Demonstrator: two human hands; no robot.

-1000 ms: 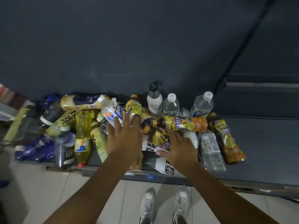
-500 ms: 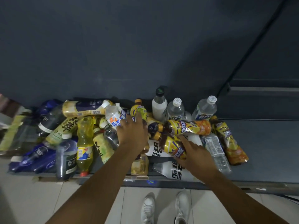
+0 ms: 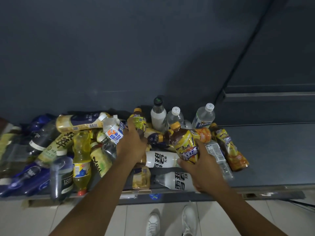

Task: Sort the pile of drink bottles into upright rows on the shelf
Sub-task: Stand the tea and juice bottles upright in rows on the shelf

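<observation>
Right grip (image 3: 202, 171) wraps tea bottle (image 3: 186, 145), tilted above pile (image 3: 81, 150); left grip (image 3: 133, 143) clasps yellow-label bottle (image 3: 139, 120). Three upright bottles (image 3: 158, 116) at shelf (image 3: 272, 159) back; most lie heaped. Early stage.

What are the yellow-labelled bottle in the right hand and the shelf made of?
Yellow-labelled bottle: probably clear plastic, dark drink showing at the neck, glossy printed wrap. Shelf: seemingly painted metal, matte dark grey, thin front lip.

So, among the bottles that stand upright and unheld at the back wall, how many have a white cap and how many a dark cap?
White cap: 2, middle bottle and right bottle
Dark cap: 1, left bottle
Total: 3
</observation>
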